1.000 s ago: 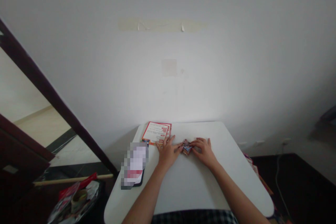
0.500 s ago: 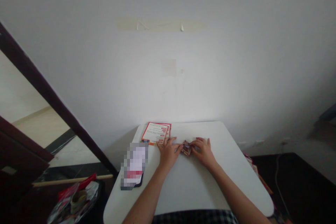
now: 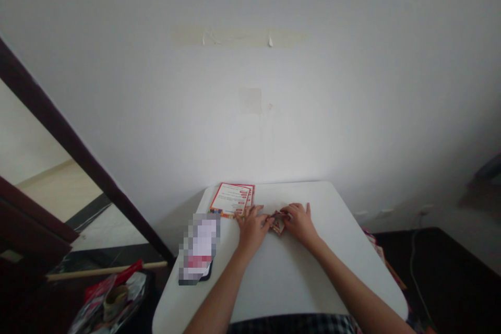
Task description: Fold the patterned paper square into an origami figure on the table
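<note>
A small folded piece of patterned paper (image 3: 278, 226), brownish-red with pale parts, is on the white table (image 3: 282, 282) between my two hands. My left hand (image 3: 252, 229) pinches its left edge between thumb and finger, the other fingers spread toward the back. From the other side, my right hand (image 3: 300, 224) grips its upper right edge with thumb and forefinger. The paper stands partly raised into a hollow, angular shape. My fingertips cover parts of its edges.
Red-bordered printed sheets (image 3: 230, 199) lie at the table's back left, close to my left fingers. A blurred-out phone-like object (image 3: 201, 248) lies at the left edge. A lined bin (image 3: 113, 308) stands on the floor at left. The wall (image 3: 274, 141) rises behind the table.
My right hand has shifted slightly left and the fingers of both hands are closer together. The folded paper's near side looks more opened out.
</note>
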A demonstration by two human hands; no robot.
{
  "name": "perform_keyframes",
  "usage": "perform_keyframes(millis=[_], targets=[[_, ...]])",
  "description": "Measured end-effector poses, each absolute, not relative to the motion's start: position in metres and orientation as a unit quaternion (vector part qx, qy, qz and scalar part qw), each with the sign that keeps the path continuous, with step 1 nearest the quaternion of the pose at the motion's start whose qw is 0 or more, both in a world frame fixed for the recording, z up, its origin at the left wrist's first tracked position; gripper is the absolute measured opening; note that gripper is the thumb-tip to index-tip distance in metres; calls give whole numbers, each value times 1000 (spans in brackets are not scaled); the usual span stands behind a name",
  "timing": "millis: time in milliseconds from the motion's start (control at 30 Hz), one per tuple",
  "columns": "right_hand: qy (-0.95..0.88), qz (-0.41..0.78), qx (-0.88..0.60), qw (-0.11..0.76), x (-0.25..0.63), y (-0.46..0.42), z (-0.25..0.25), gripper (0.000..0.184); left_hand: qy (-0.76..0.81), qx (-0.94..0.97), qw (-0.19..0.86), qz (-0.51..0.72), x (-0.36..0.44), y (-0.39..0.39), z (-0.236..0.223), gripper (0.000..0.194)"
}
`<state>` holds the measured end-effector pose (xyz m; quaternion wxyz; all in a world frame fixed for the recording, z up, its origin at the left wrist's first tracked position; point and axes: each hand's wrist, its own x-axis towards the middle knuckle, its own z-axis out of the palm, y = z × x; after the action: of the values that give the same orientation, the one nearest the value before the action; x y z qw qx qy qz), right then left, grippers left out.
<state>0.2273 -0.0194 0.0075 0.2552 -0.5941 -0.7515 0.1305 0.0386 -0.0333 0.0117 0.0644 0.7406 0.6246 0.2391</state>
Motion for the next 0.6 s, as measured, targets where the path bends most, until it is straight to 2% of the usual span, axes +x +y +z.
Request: perform_keyframes(millis=[300,600], targets=[[-755,104,-605,231,221,-15,6,25,637,738,77,208,40,-28,16,25],[-746,76,-625,219,218,-12,8,19,654,718,79,224,52,-12,11,16]])
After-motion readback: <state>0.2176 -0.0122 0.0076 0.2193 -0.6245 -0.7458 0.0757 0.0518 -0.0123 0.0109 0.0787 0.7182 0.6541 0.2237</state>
